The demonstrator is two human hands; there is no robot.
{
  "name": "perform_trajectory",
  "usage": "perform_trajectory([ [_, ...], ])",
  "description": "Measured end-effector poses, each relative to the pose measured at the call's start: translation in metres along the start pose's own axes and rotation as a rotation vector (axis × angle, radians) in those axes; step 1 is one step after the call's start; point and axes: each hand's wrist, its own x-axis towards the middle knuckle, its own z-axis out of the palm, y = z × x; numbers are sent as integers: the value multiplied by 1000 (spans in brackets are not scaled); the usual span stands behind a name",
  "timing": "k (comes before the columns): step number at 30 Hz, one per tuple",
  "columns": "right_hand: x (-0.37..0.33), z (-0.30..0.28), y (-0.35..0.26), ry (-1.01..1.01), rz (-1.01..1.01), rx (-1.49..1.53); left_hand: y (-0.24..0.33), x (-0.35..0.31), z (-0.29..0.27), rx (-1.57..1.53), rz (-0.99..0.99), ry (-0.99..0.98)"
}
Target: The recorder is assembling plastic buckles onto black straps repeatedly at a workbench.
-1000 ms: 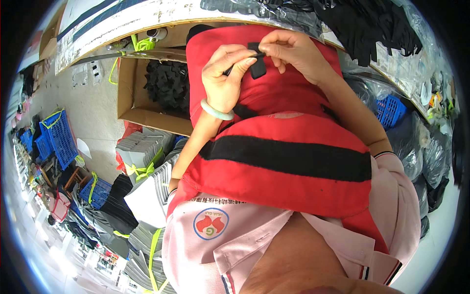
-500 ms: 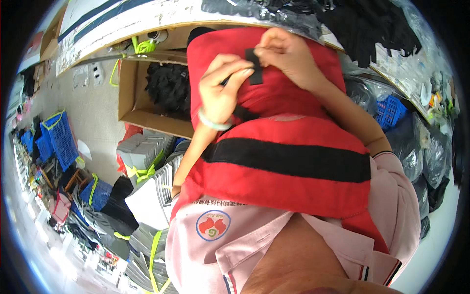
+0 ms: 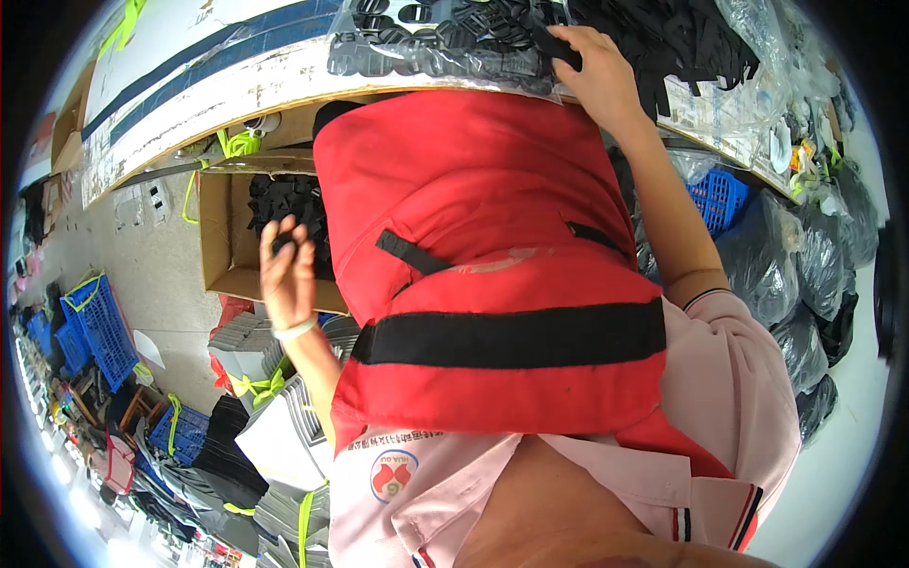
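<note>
Two hands are at work, well apart from each other. The left hand point(image 3: 289, 275) is out over an open cardboard box point(image 3: 220, 248) that stands on the floor beside the desk point(image 3: 237, 80); its fingers are curled round one small black piece point(image 3: 282, 242), held just above the heap of black parts point(image 3: 284, 199) inside the box. One pale bangle point(image 3: 295, 328) sits on that wrist. The right hand point(image 3: 597, 71) is stretched up to the desk, palm down, fingers spread and pressing on the clear bag of black plastic buckles point(image 3: 445, 38) that lies along the desk's front edge; whether it grips anything there cannot be told.

One red life vest point(image 3: 492, 284) hangs between the two arms, against the person's front, its upper end touching the desk edge. It bears one wide black band point(image 3: 511, 336) across its lower half and two short black straps: one point(image 3: 409, 253) on its left side, tilted, and one point(image 3: 597, 235) on its right.

To the right of the right hand, one pile of loose black webbing point(image 3: 682, 43) lies on the desk. Below the desk on the right stand one blue plastic crate point(image 3: 721, 199) and several dark plastic bags point(image 3: 805, 275), too bunched to count. On the floor at left, at least three blue crates point(image 3: 99, 322) show, with stacks of grey folded material point(image 3: 251, 346) tied with yellow-green cord close by.
</note>
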Motion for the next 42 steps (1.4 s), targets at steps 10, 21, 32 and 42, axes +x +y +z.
perform_trajectory([
  [10, 29, -14, -15, 203, 119, 337, -68, 40, 134, 278, -169, -168],
  [21, -32, 22, -119, -633, 109, 1205, -81, 36, 136, 90, -400, -228],
  [32, -41, 18, -124, -878, 369, 1356, -82, 31, 145, 127, -103, -17],
  [42, -43, 16, -127, -993, 675, 1805, -90, 30, 145, 344, 117, -90],
])
